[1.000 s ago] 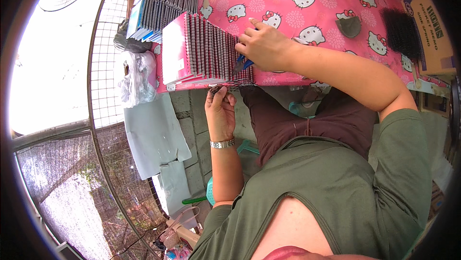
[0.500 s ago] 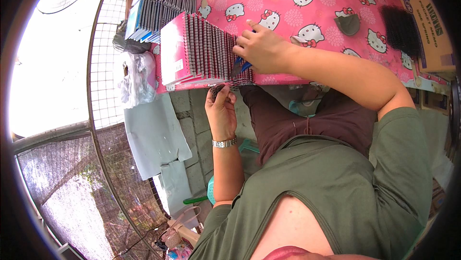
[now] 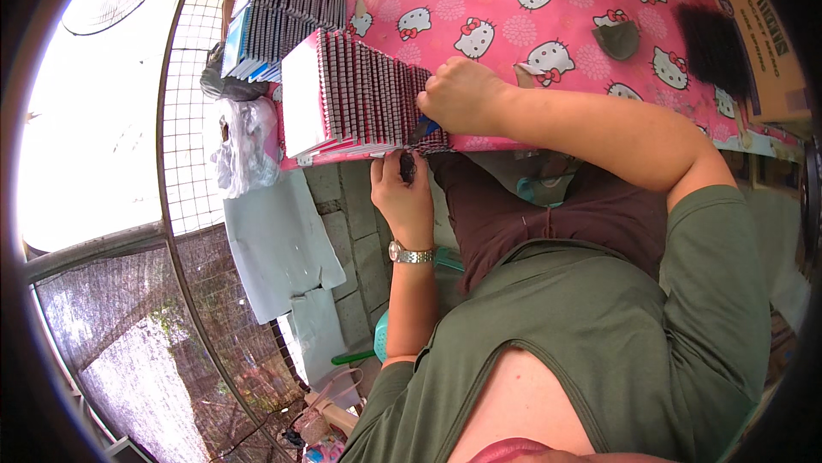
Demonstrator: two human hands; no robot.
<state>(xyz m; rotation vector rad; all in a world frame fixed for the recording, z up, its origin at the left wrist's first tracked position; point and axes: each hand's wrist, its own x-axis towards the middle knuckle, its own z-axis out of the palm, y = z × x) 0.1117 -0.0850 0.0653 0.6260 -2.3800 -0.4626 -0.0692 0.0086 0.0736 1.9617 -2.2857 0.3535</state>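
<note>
The pink notebooks (image 3: 364,95) stand in a row on the tabletop (image 3: 565,22), spirals already in; how many are finished, I cannot tell. Right hand (image 3: 462,95) grips blue pliers (image 3: 425,127) beside them; left hand (image 3: 402,193) holds some dark piece (image 3: 408,167).

Bright light (image 3: 94,121) floods wire mesh (image 3: 193,121) near a grey block wall (image 3: 361,210).
</note>
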